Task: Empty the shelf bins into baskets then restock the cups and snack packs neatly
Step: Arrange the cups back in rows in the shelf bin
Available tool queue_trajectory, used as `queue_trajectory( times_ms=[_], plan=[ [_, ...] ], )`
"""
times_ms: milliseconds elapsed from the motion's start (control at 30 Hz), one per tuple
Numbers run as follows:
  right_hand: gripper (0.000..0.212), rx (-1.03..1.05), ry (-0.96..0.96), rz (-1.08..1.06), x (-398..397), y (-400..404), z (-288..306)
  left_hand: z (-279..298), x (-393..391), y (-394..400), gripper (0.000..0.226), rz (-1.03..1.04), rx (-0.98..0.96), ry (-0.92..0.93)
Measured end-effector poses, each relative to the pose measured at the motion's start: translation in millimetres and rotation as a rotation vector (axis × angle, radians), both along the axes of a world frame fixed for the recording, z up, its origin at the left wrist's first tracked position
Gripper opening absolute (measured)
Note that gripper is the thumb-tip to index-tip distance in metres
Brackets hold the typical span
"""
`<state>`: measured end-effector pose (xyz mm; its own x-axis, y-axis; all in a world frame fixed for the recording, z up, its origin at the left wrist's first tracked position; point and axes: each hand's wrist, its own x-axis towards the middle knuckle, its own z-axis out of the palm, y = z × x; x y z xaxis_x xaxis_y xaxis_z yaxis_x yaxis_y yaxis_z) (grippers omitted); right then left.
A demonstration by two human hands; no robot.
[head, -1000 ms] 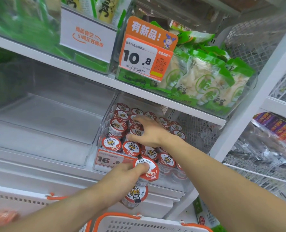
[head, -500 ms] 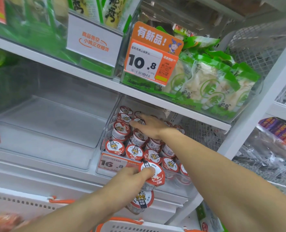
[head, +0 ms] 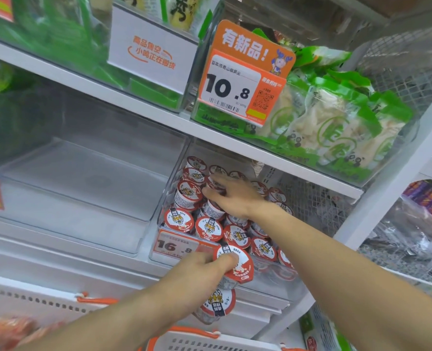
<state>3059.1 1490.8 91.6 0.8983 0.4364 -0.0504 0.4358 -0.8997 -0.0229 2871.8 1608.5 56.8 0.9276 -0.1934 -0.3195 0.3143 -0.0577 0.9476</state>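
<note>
Where the clear bin [head: 170, 198] holds the cups [head: 208, 228], the shelf above [head: 235, 143] sits close over it, leaving little headroom; the bin to its left [head: 83, 188] is bare. Right hand [head: 231, 196] reaches into the bin, fingers spread flat over the back cups, gripping nothing. Left hand [head: 204, 268] at the bin's front edge grips two cups [head: 235, 264], one stacked below the other, covering part of the 16.8 price tag [head: 174, 247]. Baskets [head: 210, 343] are cut off at the bottom edge.

orange 10.8 price tag [head: 237, 79]
</note>
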Motion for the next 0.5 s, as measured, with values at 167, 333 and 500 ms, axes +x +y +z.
queue_trajectory(
  times_ms=[167,333,500],
  plan=[
    [0.074,0.069,0.045,-0.038,-2.4,3.2,8.4,0.9,-2.5,-4.6,0.028,-0.006,-0.006,-0.005],
    [0.063,0.099,0.086,-0.101,-1.1,2.1,11.7,1.4,-3.4,-3.9,0.024,0.019,-0.062,-0.004],
    [0.053,0.093,0.084,-0.046,-6.0,0.9,8.0,1.4,-3.6,-4.8,0.024,0.024,-0.057,-0.012]
  ],
)
